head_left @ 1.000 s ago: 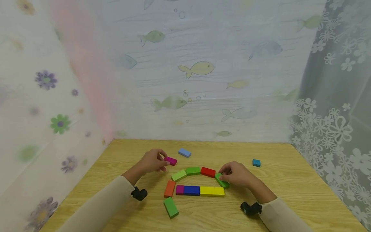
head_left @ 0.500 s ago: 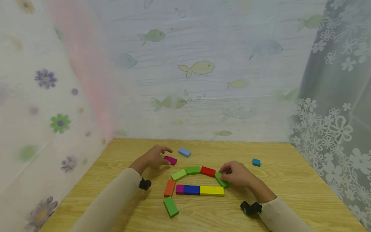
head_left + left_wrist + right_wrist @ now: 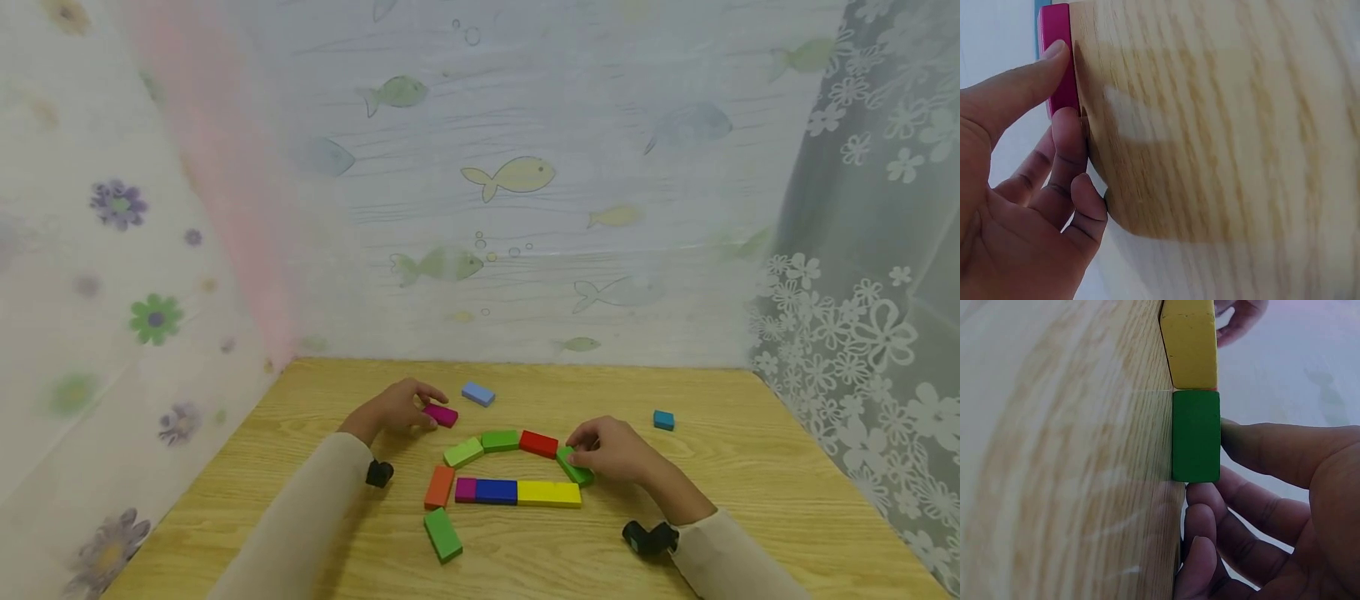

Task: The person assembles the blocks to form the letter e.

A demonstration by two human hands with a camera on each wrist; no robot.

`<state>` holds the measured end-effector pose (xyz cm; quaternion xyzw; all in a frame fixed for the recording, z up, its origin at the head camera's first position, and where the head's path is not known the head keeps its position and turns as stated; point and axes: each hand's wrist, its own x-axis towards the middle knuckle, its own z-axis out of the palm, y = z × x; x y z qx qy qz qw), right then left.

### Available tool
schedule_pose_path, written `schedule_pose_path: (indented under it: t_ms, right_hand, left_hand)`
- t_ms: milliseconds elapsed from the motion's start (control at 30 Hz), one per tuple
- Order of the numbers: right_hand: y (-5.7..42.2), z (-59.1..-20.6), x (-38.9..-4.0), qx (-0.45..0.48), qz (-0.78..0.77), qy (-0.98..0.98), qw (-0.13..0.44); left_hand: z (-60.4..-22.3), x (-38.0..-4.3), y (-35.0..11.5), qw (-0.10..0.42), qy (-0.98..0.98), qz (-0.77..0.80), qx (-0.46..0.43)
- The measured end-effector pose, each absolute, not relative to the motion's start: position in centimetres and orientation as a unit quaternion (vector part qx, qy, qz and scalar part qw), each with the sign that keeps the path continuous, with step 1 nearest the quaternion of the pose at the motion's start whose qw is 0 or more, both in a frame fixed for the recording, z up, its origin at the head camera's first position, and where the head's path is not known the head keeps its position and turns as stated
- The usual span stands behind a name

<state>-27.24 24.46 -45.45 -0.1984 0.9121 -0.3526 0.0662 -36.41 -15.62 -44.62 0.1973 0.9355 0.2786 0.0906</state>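
Observation:
My left hand (image 3: pixel 397 407) holds a magenta wooden block (image 3: pixel 444 416) at the back left, thumb on its near side and index finger along its far side. In the left wrist view the thumb lies on the magenta block (image 3: pixel 1065 90); the index fingertip is hidden behind it. At the right end of a curved row, my right hand (image 3: pixel 613 450) pinches a green block (image 3: pixel 577 471). The arc continues left through a red block (image 3: pixel 538 444), a green block (image 3: pixel 499 442), a light green block (image 3: pixel 463 452), an orange block (image 3: pixel 439 487) and another green block (image 3: pixel 443 535).
Inside the arc lies a straight row: a small magenta block (image 3: pixel 466 490), a blue block (image 3: pixel 497 492) and a yellow block (image 3: pixel 549 494). A light blue block (image 3: pixel 478 394) lies at the back, a teal block (image 3: pixel 663 420) at the right. Patterned curtains surround the wooden table (image 3: pixel 750 467).
My left index finger has lifted away from the magenta block and come back down closer to it, as the left forearm shifted slightly right. My right hand stays on the green block.

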Motion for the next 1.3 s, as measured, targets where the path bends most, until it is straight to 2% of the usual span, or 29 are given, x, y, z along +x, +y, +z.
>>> schedule_pose_path:
  t_ms: [600,867,1300]
  right_hand:
    - [24.3,-45.4,-27.1,-0.188,-0.356,0.913,0.069]
    - [24.4,-45.4,-27.1,-0.191,-0.354,0.913,0.066]
    - [24.5,-45.2,-27.0,-0.198,-0.356,0.911,0.069]
  left_hand:
    - [-44.4,-36.3,-15.9,0.093,0.934,0.28,0.202]
    - [-43.2,-36.2,-16.4,0.092,0.927,0.303,0.2]
    - [-42.2,-34.6,-16.5,0.082,0.909,0.316,0.26]
